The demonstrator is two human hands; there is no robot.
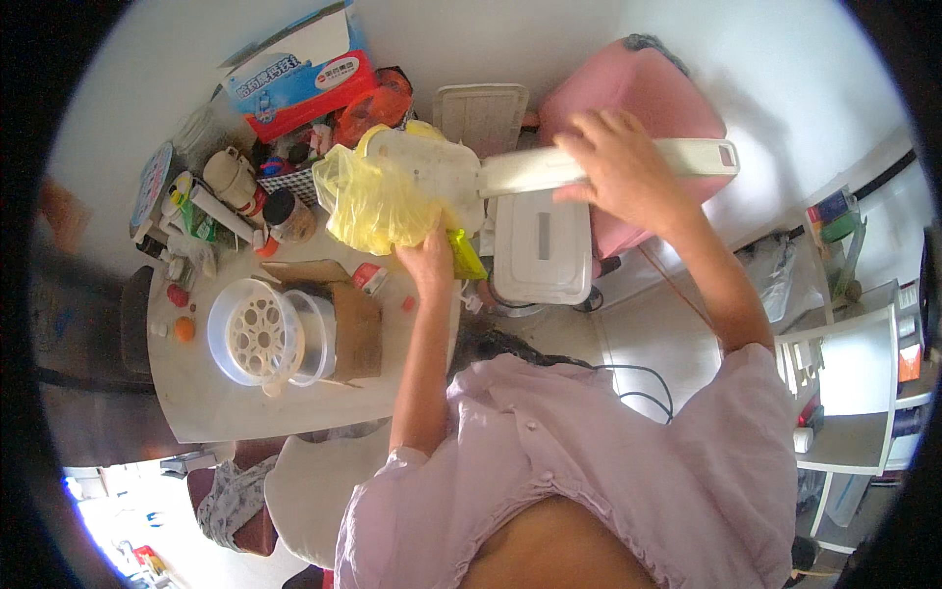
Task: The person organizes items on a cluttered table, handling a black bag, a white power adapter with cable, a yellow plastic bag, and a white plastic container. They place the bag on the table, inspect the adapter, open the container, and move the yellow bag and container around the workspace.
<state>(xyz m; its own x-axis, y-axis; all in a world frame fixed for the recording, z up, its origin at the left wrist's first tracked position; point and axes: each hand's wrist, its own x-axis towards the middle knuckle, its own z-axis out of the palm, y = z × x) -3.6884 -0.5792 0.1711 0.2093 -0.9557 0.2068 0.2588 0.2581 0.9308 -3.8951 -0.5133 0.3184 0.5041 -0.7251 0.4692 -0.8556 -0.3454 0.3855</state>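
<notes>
My left hand (pixel 429 258) grips a crumpled yellow plastic bag (pixel 383 210). A shiny yellow-green packet (pixel 466 256) pokes out beside its fingers. Behind the bag is an off-white plastic container (pixel 434 158). From its right side a long off-white panel (pixel 695 157) with a slot at its far end sticks out. My right hand (pixel 622 166) is in front of this panel, slightly blurred, its fingers spread and the thumb apart; whether it touches the panel is unclear. Below the panel sits a white lidded box (pixel 543 250).
The table (pixel 294 412) bears a clear tub with a perforated disc (pixel 263 335), a cardboard box (pixel 358 331), a jar (pixel 291 217) and an orange fruit (pixel 185 329). A pink covered object (pixel 633 103) stands behind. Shelves (pixel 846 442) line the right side, and a cable (pixel 647 368) trails nearby.
</notes>
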